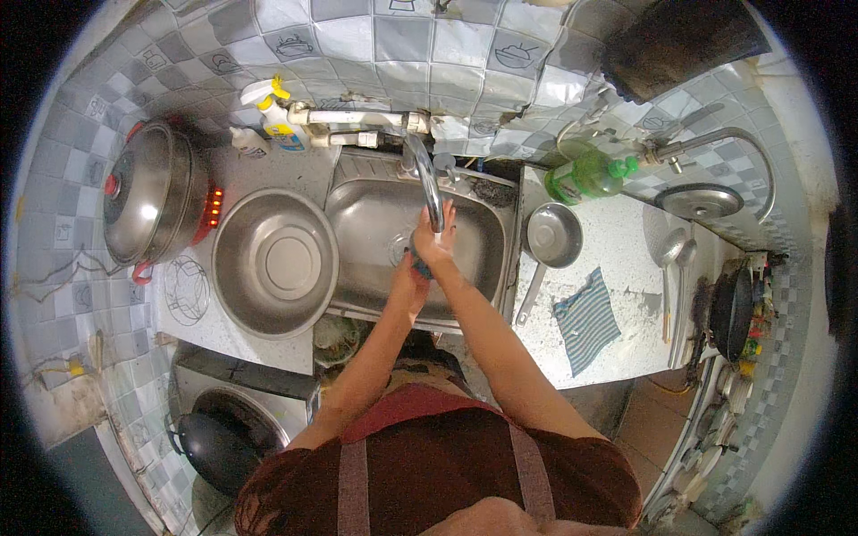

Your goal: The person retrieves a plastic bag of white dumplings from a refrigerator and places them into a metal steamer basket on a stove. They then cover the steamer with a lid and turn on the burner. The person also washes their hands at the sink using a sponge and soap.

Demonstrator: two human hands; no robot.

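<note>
My left hand [407, 285] is over the steel sink basin [362, 221], gripping a small dark bluish-green item [421, 265], perhaps a sponge. My right hand partly covers that item, so its full shape is hidden. Directly below the spout of the chrome faucet [429, 181] is my right hand [436, 238], with fingers stretched out and apart. It rests close against my left hand, and water appears to fall on it.
Left of the sink stand a wide steel basin [231, 261], a wire rack [188, 288], a lidded pot [151, 194] and a spray bottle [285, 127]. On the right counter are a small saucepan [553, 234], a striped cloth [588, 325], a green bottle [583, 177] and ladles [670, 251].
</note>
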